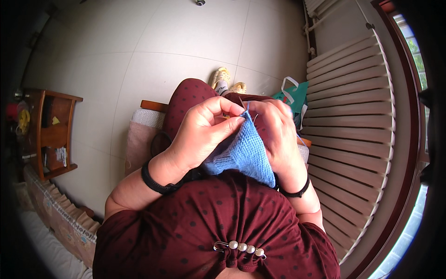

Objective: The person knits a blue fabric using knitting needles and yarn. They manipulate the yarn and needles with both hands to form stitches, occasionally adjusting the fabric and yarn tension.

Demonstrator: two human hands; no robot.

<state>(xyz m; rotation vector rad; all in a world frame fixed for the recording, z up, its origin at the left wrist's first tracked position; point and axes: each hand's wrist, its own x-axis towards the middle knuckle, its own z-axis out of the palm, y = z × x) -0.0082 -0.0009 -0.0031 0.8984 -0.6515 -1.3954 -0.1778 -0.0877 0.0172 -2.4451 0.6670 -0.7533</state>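
Note:
A piece of blue knitting (pixel 249 150) hangs over my lap, with a ribbed band along its lower left part. My left hand (pixel 209 125) pinches its top edge between thumb and forefinger. Beside that pinch, the dark tip of a knitting needle (pixel 241 102) points up and away from me. My right hand (pixel 277 122) curls at the right of the knitting, forefinger reaching to the same top corner. Blue yarn (pixel 304 140) trails out past the right hand. The right fingers' hold on a needle is mostly hidden behind the hand.
I sit on a wooden-edged seat with a cloth cover (pixel 137 146). A white radiator (pixel 343 139) runs close along my right, with a teal bag (pixel 296 99) before it. To the left stand a small wooden cabinet (pixel 57 129) and a bed with a frilled cover (pixel 66 216).

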